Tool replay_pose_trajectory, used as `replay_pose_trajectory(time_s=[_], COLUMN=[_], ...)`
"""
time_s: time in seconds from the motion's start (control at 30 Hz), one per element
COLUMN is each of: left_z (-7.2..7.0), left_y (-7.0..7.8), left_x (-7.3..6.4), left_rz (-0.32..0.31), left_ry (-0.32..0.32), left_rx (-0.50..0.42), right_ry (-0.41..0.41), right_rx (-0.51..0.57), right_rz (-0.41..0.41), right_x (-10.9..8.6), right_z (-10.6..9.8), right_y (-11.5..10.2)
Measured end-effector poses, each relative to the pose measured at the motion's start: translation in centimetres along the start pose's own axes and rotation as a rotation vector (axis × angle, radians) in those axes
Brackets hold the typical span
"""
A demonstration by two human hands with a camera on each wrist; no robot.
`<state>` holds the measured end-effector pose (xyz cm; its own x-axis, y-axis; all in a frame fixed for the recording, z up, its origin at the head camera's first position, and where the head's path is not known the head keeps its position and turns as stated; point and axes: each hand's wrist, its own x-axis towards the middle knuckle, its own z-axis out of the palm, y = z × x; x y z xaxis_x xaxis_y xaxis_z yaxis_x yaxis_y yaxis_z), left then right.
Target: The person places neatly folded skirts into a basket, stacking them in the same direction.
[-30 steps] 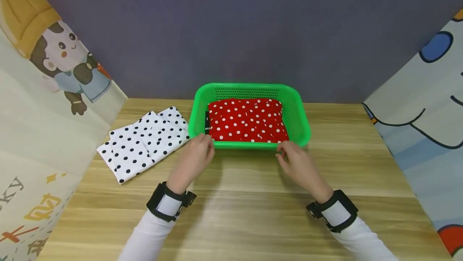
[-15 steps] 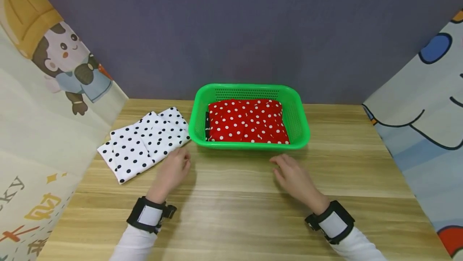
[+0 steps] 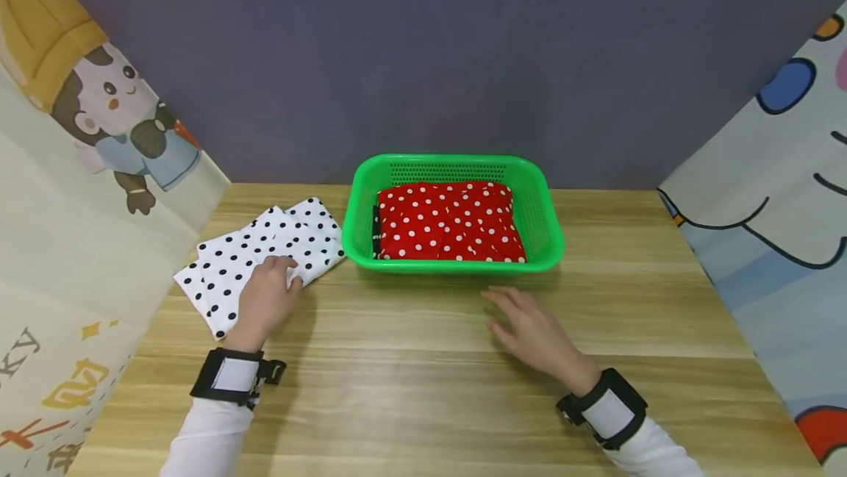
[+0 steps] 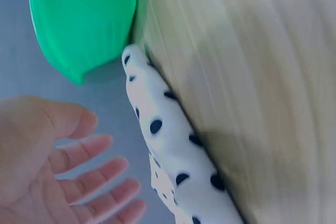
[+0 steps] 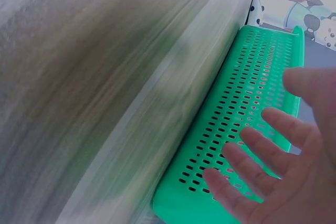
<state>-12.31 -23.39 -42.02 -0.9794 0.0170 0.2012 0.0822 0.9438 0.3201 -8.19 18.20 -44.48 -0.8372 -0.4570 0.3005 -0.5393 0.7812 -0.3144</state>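
A folded white cloth with black dots lies at the left of the table. My left hand hovers over its front part, and in the left wrist view the fingers are spread and hold nothing. A green plastic basket stands at the back middle, with a folded red cloth with white dots inside. Along the basket's left inner side shows a strip of black cloth with white dots. My right hand is in front of the basket's right part, apart from it, its fingers loosely extended and holding nothing.
The wooden table ends at a dark grey wall behind the basket. Printed panels with cartoon figures stand along the left and right sides. The basket's left end is close to the white cloth's right corner.
Both hands have left the basket's front rim. My left hand has moved left, over the white dotted cloth; my right has drawn back a little toward me. Basket and cloths stay in place.
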Motion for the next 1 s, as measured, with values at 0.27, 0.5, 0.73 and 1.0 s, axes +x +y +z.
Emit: replay_pose_trajectory(time_s=[0.27,0.5,0.73,1.0], left_z=[-1.0,-1.0,-0.5,-1.0], left_y=[-2.0,-3.2,-3.8,-4.1], left_x=[1.3,2.0,1.7,0.2], left_rz=[-0.159,-0.264,-0.265,-0.230], left_ry=[-0.128,-0.367,-0.438,-0.445], left_rx=[0.129,0.169,0.166,0.166], right_ry=[-0.023,-0.046,-0.057,-0.068], right_rx=[0.014,0.021,0.037,0.041], right_rz=[-0.038,-0.028,-0.019,-0.007], right_x=[-0.1,-0.3,-0.3,-0.3], right_z=[-0.1,0.2,0.4,0.5], right_y=[-0.1,-0.2,-0.3,-0.3])
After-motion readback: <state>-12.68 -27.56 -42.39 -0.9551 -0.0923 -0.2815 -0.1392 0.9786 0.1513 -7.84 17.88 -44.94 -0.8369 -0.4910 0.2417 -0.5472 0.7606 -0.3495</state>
